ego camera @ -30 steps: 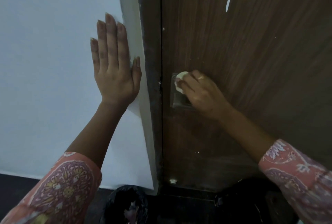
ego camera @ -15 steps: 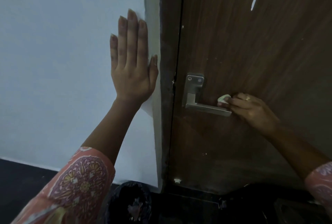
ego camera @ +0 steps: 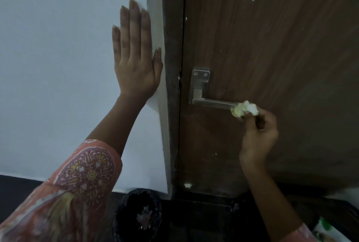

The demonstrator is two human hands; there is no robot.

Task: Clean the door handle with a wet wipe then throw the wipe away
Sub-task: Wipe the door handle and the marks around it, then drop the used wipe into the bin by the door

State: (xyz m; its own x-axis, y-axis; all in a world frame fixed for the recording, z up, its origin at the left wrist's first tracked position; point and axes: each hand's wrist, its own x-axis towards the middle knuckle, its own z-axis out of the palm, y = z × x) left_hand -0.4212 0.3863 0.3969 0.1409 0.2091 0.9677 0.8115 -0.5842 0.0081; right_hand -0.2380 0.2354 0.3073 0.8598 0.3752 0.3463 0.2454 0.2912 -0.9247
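A silver lever door handle (ego camera: pixel 206 94) sits on the dark wooden door (ego camera: pixel 272 47), its bar pointing right. My right hand (ego camera: pixel 258 135) pinches a crumpled white wet wipe (ego camera: pixel 245 108) in its fingertips, right at the free end of the bar. My left hand (ego camera: pixel 136 55) lies flat against the white wall (ego camera: pixel 58 57) beside the door frame, fingers straight and pointing up, holding nothing.
A bin lined with a black bag (ego camera: pixel 137 214) stands on the dark floor below the door frame, with some scraps inside. A green and white packet (ego camera: pixel 326 232) shows at the bottom right corner.
My right hand slid the wipe from the handle's plate along the bar to its free end, then dropped slightly below it. The view shifted left. My left hand stayed on the wall.
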